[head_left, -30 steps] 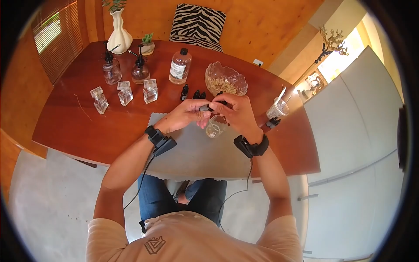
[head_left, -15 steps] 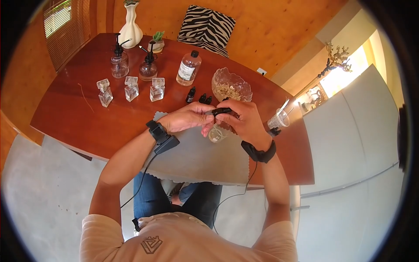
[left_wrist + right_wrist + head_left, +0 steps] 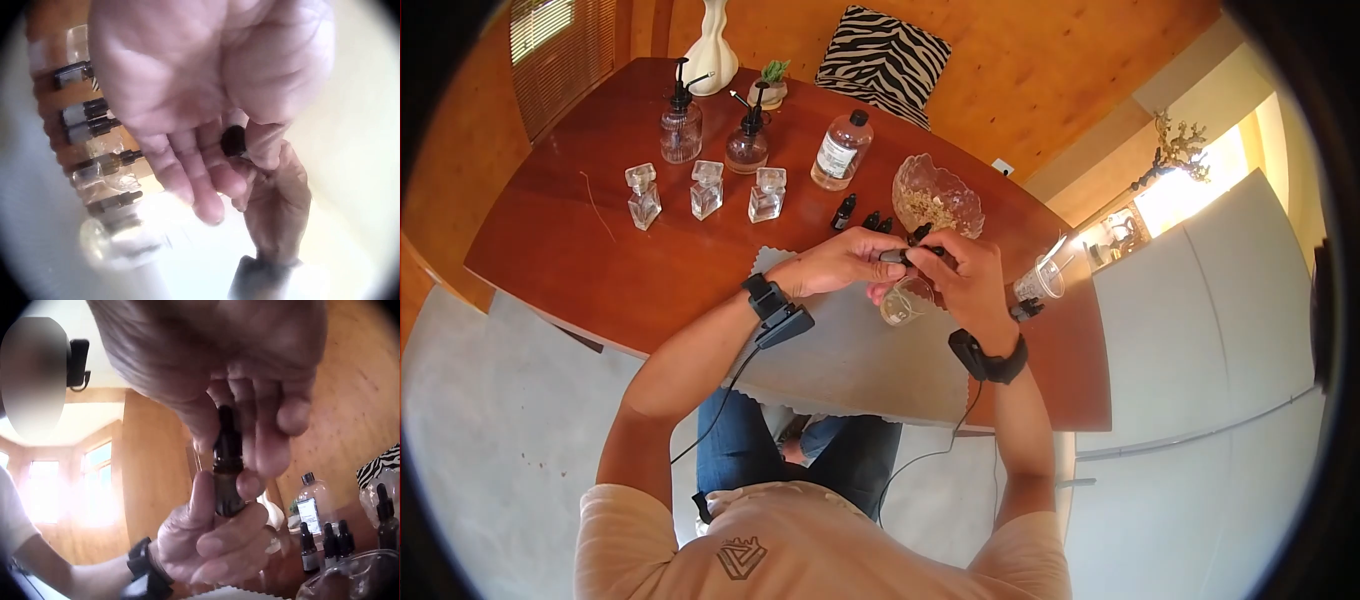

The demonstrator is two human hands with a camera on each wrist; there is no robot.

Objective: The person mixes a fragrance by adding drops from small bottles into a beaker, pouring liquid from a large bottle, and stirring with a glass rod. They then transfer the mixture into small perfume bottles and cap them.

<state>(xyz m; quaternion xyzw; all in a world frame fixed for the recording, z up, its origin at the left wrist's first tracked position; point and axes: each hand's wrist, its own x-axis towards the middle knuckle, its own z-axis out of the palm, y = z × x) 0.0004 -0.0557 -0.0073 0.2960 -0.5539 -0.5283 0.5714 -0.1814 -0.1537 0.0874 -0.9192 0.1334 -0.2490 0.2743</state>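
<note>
A small dark dropper bottle with a black dropper cap is between both hands, above the table. My left hand grips the bottle's body between thumb and fingers. From the other end, the thumb and fingers of my right hand pinch the black cap. In the left wrist view only the round black end of the bottle shows between thumb and fingers. Below the hands a clear glass beaker stands on the grey mat.
Several dark dropper bottles stand beyond the hands, near a glass bowl of dry bits. Three clear square bottles, a large labelled bottle and two pump bottles stand farther left. On the right is a clear cup.
The head view has tilted and turned, so the table things sit differently in it. Both hands stay together on the dropper bottle; the right fingers have shifted a little at its cap.
</note>
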